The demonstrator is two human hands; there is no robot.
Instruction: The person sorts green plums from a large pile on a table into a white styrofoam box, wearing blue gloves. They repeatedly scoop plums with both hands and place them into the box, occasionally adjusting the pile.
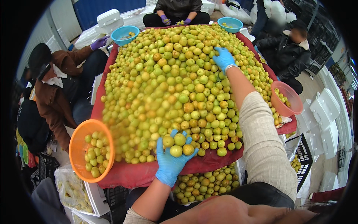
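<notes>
A large heap of green-yellow jujube-like fruits (167,70) covers a table with a red cloth (134,176). Palm up at the near edge, my left hand (174,161), in a blue glove, holds several fruits (176,150) in its curled fingers. My right hand (223,58), gloved in blue too, reaches far across to the right part of the heap, fingertips touching the fruits; whether it grips one cannot be told. Under the near edge, below my left hand, a white foam box holds more fruits (207,182).
An orange basket (73,151) with fruits sits at the left corner, a pink bowl (293,103) at the right. Blue bowls (119,41) (235,23) stand at the far corners. People sit left, right and opposite. White foam boxes (324,109) and a black crate (306,162) are at right.
</notes>
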